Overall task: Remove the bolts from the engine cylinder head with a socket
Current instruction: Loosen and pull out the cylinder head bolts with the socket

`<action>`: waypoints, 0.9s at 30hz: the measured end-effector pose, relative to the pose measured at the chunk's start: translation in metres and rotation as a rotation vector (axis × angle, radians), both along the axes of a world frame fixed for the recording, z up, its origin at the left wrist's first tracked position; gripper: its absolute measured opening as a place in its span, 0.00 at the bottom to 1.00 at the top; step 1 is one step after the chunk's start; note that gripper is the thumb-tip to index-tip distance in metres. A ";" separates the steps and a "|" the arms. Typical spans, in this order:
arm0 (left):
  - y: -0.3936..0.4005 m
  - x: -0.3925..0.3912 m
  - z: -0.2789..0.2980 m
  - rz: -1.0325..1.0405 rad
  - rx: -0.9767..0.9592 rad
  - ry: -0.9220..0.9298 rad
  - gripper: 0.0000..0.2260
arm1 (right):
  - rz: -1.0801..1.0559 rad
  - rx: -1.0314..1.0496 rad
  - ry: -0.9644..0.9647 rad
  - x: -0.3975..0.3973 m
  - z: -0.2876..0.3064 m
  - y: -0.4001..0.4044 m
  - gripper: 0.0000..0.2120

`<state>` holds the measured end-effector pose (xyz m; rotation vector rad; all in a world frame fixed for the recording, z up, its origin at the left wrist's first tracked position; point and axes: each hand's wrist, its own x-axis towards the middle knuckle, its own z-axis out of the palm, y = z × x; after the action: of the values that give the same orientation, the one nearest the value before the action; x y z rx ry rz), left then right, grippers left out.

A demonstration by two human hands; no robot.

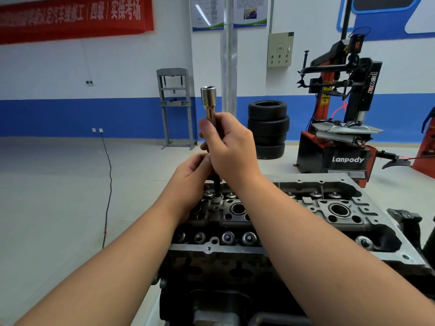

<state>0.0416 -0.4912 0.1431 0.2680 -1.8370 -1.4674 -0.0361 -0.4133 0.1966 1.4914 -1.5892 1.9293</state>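
In front of the person sits the big metal engine cylinder head (306, 215), heavy and hard. Above its left end stands the long shiny socket (208, 102), stiff and smooth. The right hand (231, 147) grips its middle. The left hand (190, 175) pinches the thin dark shaft (216, 184) below, probably a bolt.

Socket (207, 100) polished chrome metal (brassy tint lower down), cylinder head (294, 222) dull cast grey metal, grimy dark inside, tyres (268, 128) matt rubber.
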 end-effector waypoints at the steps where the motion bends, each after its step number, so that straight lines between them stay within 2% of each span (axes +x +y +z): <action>1: 0.000 0.000 0.000 -0.011 0.002 -0.014 0.12 | 0.009 0.023 -0.008 0.000 0.000 0.000 0.08; 5: 0.000 0.001 0.001 -0.020 -0.017 0.005 0.11 | 0.021 0.090 -0.004 0.000 0.000 -0.001 0.08; 10: -0.001 0.000 0.001 0.004 -0.023 0.038 0.07 | -0.025 0.012 0.032 -0.001 0.000 0.000 0.08; 17: 0.000 0.003 0.002 -0.030 0.021 0.001 0.11 | 0.022 0.094 0.029 0.000 0.000 -0.003 0.10; 24: -0.001 0.001 0.001 0.021 0.002 0.036 0.07 | -0.027 -0.009 0.076 -0.001 -0.001 -0.001 0.09; 27: 0.000 0.001 0.002 -0.003 0.006 -0.007 0.10 | -0.001 0.028 0.037 -0.001 -0.001 -0.002 0.09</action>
<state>0.0428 -0.4907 0.1449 0.2734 -1.8393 -1.4757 -0.0367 -0.4151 0.1957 1.5279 -1.6070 1.8756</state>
